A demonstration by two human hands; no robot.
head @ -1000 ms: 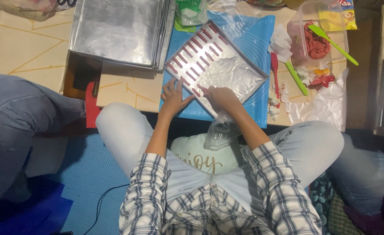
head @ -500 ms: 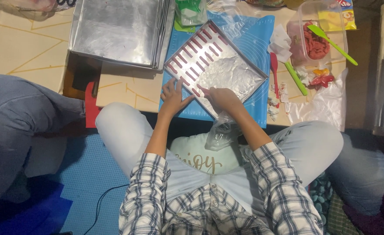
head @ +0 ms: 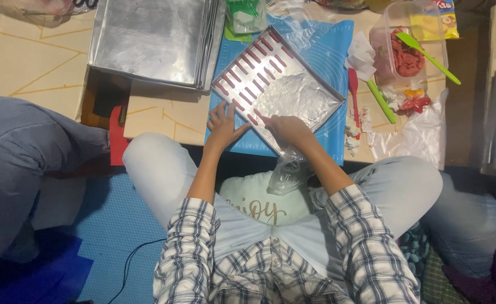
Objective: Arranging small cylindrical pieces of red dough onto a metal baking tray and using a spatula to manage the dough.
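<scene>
The left hand (head: pixel 223 123) lies flat and open at the tray's (head: pixel 315 115) near edge while the right hand (head: pixel 286 130) pinches a soft, easily squashed piping bag (head: pixel 287 171), best gripped high.

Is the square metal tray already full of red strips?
No: red strips fill only two rows along one side of the square metal tray.
</scene>
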